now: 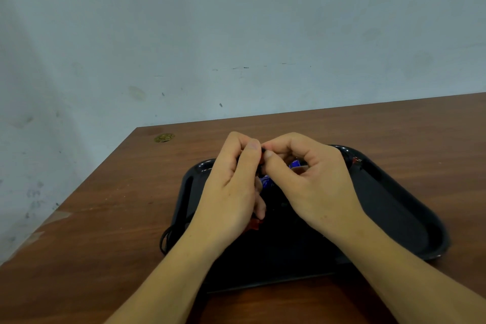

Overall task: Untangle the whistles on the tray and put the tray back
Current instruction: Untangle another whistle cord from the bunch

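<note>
Currently both hands, left hand (231, 187) and right hand (313, 181), pinching one black cord (263, 151) over one tray (394, 200), whistle count unclear

— Any words or numbers you can read here?
— None. The small brass disc (164, 137) set in the table (105, 205) at the left middle of the frame has a raised pattern, too blurred to read.

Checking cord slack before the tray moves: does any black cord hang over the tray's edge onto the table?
Yes, black cord loops past the tray near-left rim onto the table.
</note>
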